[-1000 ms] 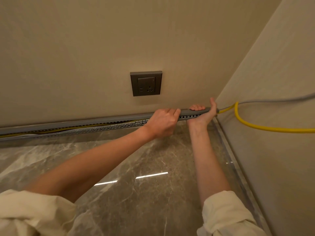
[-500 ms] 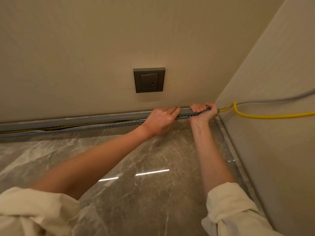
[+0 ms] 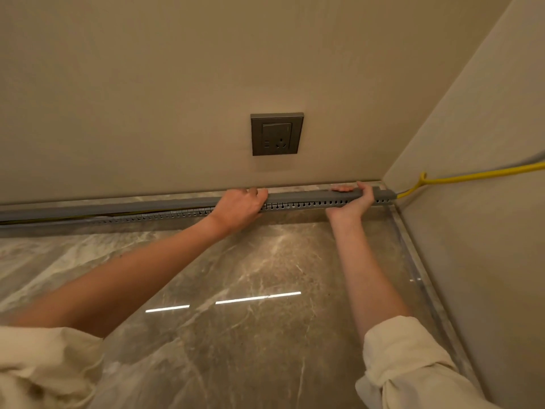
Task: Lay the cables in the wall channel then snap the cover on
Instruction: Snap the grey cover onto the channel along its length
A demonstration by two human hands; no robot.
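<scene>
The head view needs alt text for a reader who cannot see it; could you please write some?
Both hands, left and right, press a grey cover onto the slotted wall channel along the marble floor, below a wall socket. A yellow cable leaves its corner end.

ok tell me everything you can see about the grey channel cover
The grey channel cover is a long, narrow, matte plastic-looking strip lying along the slotted channel at the wall's foot. Right of the left hand it sits closed; leftward it gapes, showing cables. The right hand grips it near the corner.

left hand point(image 3: 240, 209) curled, right hand point(image 3: 352, 202) gripping
</scene>
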